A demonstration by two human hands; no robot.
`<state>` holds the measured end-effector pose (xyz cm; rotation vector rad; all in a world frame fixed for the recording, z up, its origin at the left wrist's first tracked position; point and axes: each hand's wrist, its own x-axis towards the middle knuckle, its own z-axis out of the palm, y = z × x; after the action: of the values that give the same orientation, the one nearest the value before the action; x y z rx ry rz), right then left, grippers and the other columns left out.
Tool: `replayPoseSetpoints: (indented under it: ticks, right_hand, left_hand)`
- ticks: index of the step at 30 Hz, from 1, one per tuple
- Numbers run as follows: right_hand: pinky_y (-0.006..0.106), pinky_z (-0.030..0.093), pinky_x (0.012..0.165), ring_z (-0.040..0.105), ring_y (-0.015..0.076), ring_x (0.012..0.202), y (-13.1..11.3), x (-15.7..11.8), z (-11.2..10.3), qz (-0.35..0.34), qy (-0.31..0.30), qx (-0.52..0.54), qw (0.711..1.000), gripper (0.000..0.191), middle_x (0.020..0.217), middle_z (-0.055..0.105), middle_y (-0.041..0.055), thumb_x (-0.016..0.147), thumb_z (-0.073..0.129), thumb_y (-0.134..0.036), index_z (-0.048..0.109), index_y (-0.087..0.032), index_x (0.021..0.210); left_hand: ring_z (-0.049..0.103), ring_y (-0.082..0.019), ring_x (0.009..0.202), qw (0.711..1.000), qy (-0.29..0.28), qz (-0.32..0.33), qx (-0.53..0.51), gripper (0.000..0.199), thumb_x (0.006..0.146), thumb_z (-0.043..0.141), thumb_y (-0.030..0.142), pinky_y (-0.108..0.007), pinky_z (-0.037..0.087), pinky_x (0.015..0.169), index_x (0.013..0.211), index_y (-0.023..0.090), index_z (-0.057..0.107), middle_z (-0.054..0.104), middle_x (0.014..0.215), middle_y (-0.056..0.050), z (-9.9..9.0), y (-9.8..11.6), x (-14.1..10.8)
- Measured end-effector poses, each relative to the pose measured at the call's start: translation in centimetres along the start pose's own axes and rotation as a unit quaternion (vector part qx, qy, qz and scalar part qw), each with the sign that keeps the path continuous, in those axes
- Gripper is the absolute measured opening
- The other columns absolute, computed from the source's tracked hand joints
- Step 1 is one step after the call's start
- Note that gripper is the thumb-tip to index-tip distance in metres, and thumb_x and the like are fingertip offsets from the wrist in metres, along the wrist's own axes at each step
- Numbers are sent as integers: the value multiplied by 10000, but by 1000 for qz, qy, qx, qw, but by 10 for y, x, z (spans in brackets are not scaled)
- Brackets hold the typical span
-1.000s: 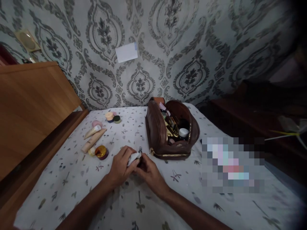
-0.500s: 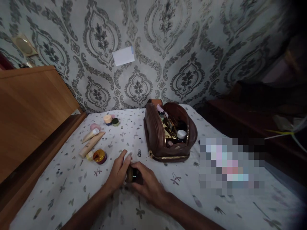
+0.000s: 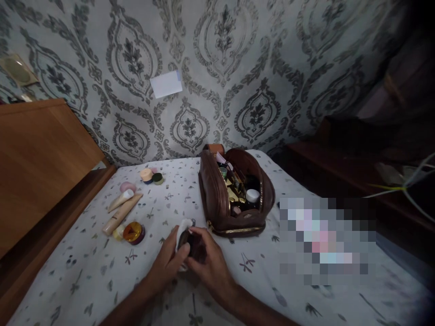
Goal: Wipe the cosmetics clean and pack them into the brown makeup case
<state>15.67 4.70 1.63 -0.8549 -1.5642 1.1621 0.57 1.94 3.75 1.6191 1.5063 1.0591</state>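
Near the middle of the bed-like surface, my left hand (image 3: 166,261) is closed around a white cloth (image 3: 185,225), pressed against a small dark jar (image 3: 197,248). My right hand (image 3: 213,265) grips the same jar from the other side, its fingers bent over it. The jar is tilted, and my fingers hide part of it. Just beyond my hands stands a brown leather toiletry bag (image 3: 211,195), unzipped and filled with cosmetics, among them a white-lidded jar (image 3: 252,195). To the left lies an amber jar (image 3: 133,232) with a dark base.
Beige tubes (image 3: 121,213), a pink oval item (image 3: 128,186), a cream-topped jar (image 3: 146,175) and a dark green-lidded jar (image 3: 158,178) lie on the left of the patterned white sheet (image 3: 163,299). A wooden panel (image 3: 44,154) borders the left. A blurred-out patch covers something at right.
The dark jar has been turned and tilted between my hands, with the cloth now up along its left side. My view has shifted slightly, and the bag stays in place.
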Motion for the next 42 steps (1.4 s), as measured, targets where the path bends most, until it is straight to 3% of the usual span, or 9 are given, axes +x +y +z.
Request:
replayPoseSetpoints:
  ticks: [8,12,16,19,24,28,31,38,42]
  right_hand:
    - [291,521,793,600,197,890,-1,7,-3,-28,51,-38,998,318,955,601,47,726,683,-182,634,-213,1039]
    - [290,520,778,605,199,906,-1,8,-3,-17,33,-23,999,350,977,605,51,728,677,-185,636,-209,1075]
    - [286,523,779,634,191,877,-3,8,-1,34,-5,27,999,325,947,650,38,746,666,-226,591,-202,1061]
    - [274,528,751,645,182,840,-4,7,0,58,-13,48,997,319,933,658,34,762,666,-267,566,-203,1058]
    - [292,508,794,629,197,893,-7,9,-1,7,8,5,1000,324,973,660,50,725,662,-214,605,-205,1044]
    - [311,480,779,603,211,860,-9,11,-2,-27,1,-56,998,282,915,650,47,694,684,-238,635,-194,968]
    - [284,449,695,570,190,763,-9,11,-3,8,-3,-81,997,230,825,630,20,651,704,-251,610,-184,849]
    - [250,433,637,528,150,681,-10,12,-2,90,0,-17,996,251,716,610,-30,604,695,-252,608,-180,829]
    - [252,462,659,559,165,739,-12,15,-3,114,-21,73,991,271,750,629,-14,598,715,-248,642,-180,850]
  left_hand:
    - [620,-221,857,997,-69,-2,-28,462,951,395,525,-312,506,826,1018,162,672,690,882,-56,4,15,5]
    - [464,-149,605,997,-65,-32,-4,505,928,381,576,-255,401,588,702,165,567,521,623,-1,4,7,5]
    - [350,-121,547,996,-65,-50,26,501,897,410,583,-254,283,528,579,195,401,365,547,30,0,7,5]
    - [433,-143,595,997,-49,-32,57,446,891,443,560,-264,336,581,650,187,483,468,601,17,-3,12,6]
    - [610,-216,799,995,-10,5,95,397,901,469,525,-307,458,742,1055,173,570,653,848,-36,-7,14,4]
    - [603,-252,1039,987,-14,82,136,508,927,453,516,-358,472,906,1293,168,515,631,1146,-102,-9,11,1]
    - [600,-248,963,968,-30,125,217,628,925,456,578,-364,505,826,1384,152,499,590,1078,-103,-8,10,-1]
    - [541,-172,848,911,37,300,281,391,996,445,409,-267,490,682,1260,211,655,490,945,-59,-10,8,1]
    - [553,-149,852,915,66,345,200,256,977,521,280,-241,493,701,1133,172,692,522,935,-54,-12,15,0]
